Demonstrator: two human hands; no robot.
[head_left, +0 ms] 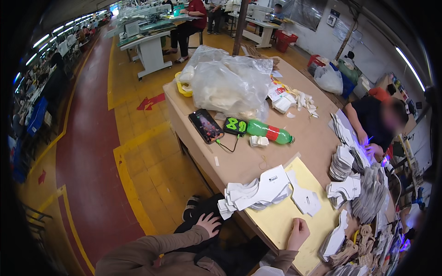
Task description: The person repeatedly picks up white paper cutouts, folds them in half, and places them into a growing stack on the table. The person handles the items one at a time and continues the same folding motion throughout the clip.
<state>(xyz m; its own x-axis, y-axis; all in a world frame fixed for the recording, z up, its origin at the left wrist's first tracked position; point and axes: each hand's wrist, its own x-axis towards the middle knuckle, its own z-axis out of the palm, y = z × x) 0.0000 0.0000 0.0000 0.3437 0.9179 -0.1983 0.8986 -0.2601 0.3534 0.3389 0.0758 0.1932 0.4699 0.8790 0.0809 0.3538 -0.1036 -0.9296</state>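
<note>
Low down, the left hand (210, 225) lies spread, empty; the right hand (299, 233) curls, its inside hidden. Top middle, a bag (246, 73) holds pale stuff (224, 99).

Worktable (308, 138): brown-covered top, standing before you.
Yellow board (271, 227): flat on the tabletop, at your near edge.
White cut pieces: one fanned stack (258, 191) overlapping the board; one loose piece (305, 198) on it.
Electronics: smartphone (206, 126), black-and-green device (235, 126), green cable (228, 148).
Green bottle (258, 129): red label, lying sideways.
Far end: clear plastic bag (225, 83).
Your right: stacked white pieces (341, 163), tan bundles (366, 239).
</note>
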